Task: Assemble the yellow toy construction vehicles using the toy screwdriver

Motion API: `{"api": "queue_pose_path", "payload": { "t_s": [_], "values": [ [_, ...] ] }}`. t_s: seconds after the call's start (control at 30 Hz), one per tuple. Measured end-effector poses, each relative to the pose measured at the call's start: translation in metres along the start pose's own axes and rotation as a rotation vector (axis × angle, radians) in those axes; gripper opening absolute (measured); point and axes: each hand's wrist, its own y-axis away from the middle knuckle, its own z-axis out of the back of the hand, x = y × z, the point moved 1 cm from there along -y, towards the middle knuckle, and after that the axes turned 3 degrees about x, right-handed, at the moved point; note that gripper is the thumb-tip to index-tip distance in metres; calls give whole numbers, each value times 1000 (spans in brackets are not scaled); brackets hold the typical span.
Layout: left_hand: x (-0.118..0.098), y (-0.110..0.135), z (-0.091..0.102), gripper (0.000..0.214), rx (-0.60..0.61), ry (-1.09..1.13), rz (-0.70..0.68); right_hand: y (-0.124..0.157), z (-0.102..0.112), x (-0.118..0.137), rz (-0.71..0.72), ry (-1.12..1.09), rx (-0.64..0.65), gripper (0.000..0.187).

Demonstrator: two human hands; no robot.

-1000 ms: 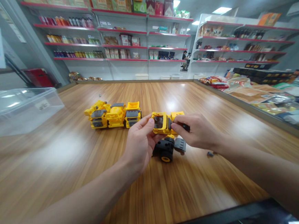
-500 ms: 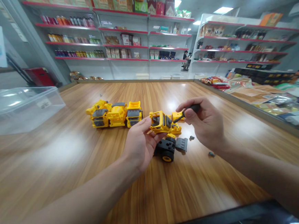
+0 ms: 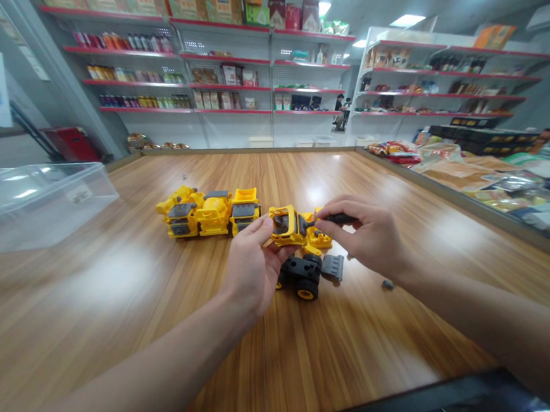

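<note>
Between thumb and fingers, my left hand [image 3: 256, 268] grips a yellow toy truck cab [image 3: 283, 225] with a dark inner part, raised above the table. My right hand [image 3: 370, 233] is closed on a black-handled screwdriver [image 3: 340, 218], whose shaft points left at the cab's grey side; its tip is hard to make out. Below the cab stands a black wheeled toy chassis [image 3: 304, 273] with yellow hubs. A grey ribbed toy part [image 3: 332, 267] lies beside it. Behind the hands, other yellow toy parts [image 3: 320, 237] are partly hidden.
Three yellow toy trucks [image 3: 215, 212] stand in a row on the wooden table [image 3: 171, 341]. A small grey piece [image 3: 387, 284] lies to the right. At the left is a clear plastic bin [image 3: 41, 205]; packaged goods [image 3: 487, 183] lie past the right edge. A dark object [image 3: 414, 404] borders the front.
My right hand has shifted slightly left and its fingers now wrap nearer the screwdriver's front. The screwdriver lies more level. The cab has moved slightly left with my left hand.
</note>
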Motion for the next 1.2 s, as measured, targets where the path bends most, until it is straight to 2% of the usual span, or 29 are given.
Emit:
{"api": "queue_pose_path", "payload": {
  "t_s": [0.17, 0.47, 0.8, 0.97, 1.2],
  "values": [
    [3, -1, 1, 18, 38, -56, -24, 0, 1, -1, 62, 33, 72, 10],
    [1, -1, 2, 16, 17, -34, -30, 3, -3, 2, -2, -27, -11, 8],
    [1, 0, 1, 16, -43, 14, 42, 3, -1, 4, 53, 9, -19, 8],
    [2, 0, 3, 17, -84, 29, 61, 3, -2, 2, 83, 13, 8, 8],
    [0, -1, 3, 17, -59, -10, 21, 2, 1, -1, 133, 73, 112, 16]
  ]
}}
